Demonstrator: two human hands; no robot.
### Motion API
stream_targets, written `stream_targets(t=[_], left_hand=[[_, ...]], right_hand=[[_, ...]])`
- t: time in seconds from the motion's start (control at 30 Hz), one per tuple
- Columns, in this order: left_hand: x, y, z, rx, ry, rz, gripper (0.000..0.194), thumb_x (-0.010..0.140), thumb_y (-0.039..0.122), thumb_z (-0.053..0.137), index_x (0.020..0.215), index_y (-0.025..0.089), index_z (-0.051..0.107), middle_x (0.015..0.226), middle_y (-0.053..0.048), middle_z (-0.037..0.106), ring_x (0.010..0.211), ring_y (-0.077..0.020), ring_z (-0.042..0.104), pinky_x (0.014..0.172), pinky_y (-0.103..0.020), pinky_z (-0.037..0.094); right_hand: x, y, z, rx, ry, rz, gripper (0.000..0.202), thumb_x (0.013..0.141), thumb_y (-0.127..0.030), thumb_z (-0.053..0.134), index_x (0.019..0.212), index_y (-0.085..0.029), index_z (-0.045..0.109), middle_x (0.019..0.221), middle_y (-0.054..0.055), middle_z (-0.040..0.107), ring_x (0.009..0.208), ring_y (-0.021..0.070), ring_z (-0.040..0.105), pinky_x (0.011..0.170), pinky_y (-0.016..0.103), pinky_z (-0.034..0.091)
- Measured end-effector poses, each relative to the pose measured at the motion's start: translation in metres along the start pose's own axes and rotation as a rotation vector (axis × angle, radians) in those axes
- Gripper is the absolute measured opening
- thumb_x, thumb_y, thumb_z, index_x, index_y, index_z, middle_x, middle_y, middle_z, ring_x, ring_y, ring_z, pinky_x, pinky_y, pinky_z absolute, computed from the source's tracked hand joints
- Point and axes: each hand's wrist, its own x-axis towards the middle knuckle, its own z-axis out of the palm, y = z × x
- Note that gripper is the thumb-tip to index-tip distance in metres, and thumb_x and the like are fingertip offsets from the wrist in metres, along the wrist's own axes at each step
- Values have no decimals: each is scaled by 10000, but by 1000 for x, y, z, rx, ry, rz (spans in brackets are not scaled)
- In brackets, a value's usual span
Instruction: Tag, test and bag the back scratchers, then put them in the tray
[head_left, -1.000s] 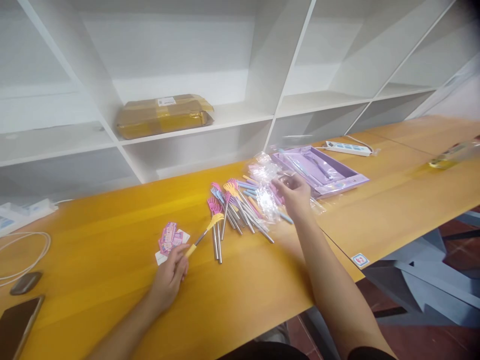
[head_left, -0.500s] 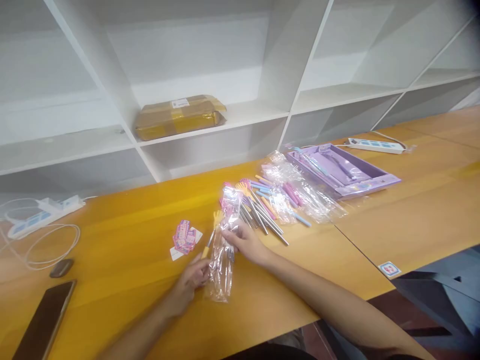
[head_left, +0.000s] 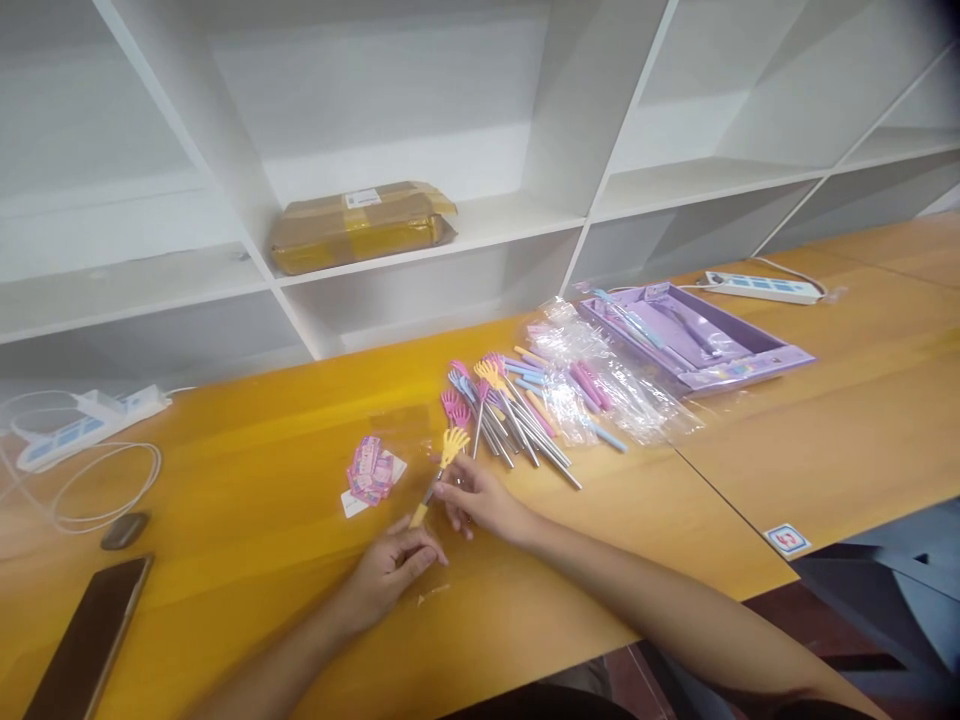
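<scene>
A yellow hand-shaped back scratcher with a short metal shaft slants up over the table. My left hand is closed around its yellow handle. My right hand has thumb and fingers pinched at the metal shaft, below the yellow claw. A clear plastic bag lies under and around the hands, mostly see-through, so its outline is hard to make out. Just beyond my right hand is a pile of metal-shafted back scratchers with pink, blue and yellow claws.
Small pink cards lie left of the hands. Clear plastic sleeves and a purple tray sit to the right. A phone, a dark oval object and a power strip are at left. Shelves hold a taped parcel.
The clear bag, upright in my right hand before, is now down on the table. My right hand has moved to the yellow back scratcher's shaft, which my left hand still holds.
</scene>
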Motion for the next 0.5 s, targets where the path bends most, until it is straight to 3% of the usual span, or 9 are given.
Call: stream_targets(t=[0.13, 0.27, 0.37, 0.43, 0.5], left_hand=[[-1, -2, 1, -11, -46, 42, 486, 1055, 601, 525, 984, 228, 829, 949, -65, 747, 1039, -256, 614, 1038, -384, 450], [-2, -12, 4, -255, -23, 106, 497, 1075, 588, 494, 1173, 220, 813, 865, -43, 676, 718, -162, 609, 781, -323, 524], [-2, -18, 9, -447, 92, 103, 475, 1093, 546, 476, 1327, 223, 735, 919, -39, 671, 575, -110, 586, 609, -274, 501], [0, -19, 11, -480, 218, 72, 467, 1086, 536, 501, 1367, 220, 699, 929, -42, 689, 568, -115, 610, 583, -268, 510], [2, -17, 10, -481, 329, 43, 492, 1071, 551, 528, 1402, 213, 665, 941, -53, 718, 588, -136, 634, 568, -272, 522]], right_hand=[[-1, -2, 1, -133, -75, 69, 600, 902, -779, 660, 972, -185, 621, 627, -42, 590, 508, 112, 553, 481, 233, 434], [-1, -21, -12, -111, 159, -123, 616, 921, -811, 608, 847, -200, 607, 746, 6, 611, 694, 146, 595, 646, 273, 489], [-5, -40, -25, 66, 225, -212, 545, 994, -748, 546, 825, -233, 493, 688, -33, 510, 564, 123, 482, 561, 267, 417], [-13, -50, -28, 69, 152, -205, 511, 1031, -718, 506, 850, -240, 490, 636, -68, 387, 481, 102, 316, 482, 250, 279], [-22, -54, -24, -78, 36, -198, 509, 1060, -697, 473, 891, -224, 558, 637, -72, 338, 501, 101, 267, 493, 250, 240]])
